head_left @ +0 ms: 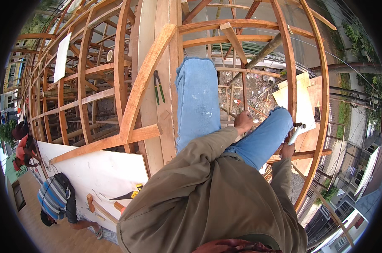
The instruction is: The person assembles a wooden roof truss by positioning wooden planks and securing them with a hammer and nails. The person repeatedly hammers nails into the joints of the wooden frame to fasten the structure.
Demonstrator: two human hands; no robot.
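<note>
My right hand [288, 150] grips a hammer [294, 135] by its pale handle, with the dark head up beside my right knee. Close by that head runs an upright reddish wooden beam [286, 63]. Between my knees my left hand [243, 122] is closed, fingertips toward the right; whatever it may hold is too small to make out. Left of my left knee, long-nosed cutters with green handles [159, 88] lie on a wide plank [148, 114]. A diagonal timber [151, 76] slants across that plank.
Open timber framing [83, 80] spreads at left; rubble [262, 86] shows far below through gaps. A white panel [94, 164] lies at lower left, with a handsaw [127, 195] near my side. A person in a striped shirt [54, 196] bends there; another in red [24, 149] works beyond.
</note>
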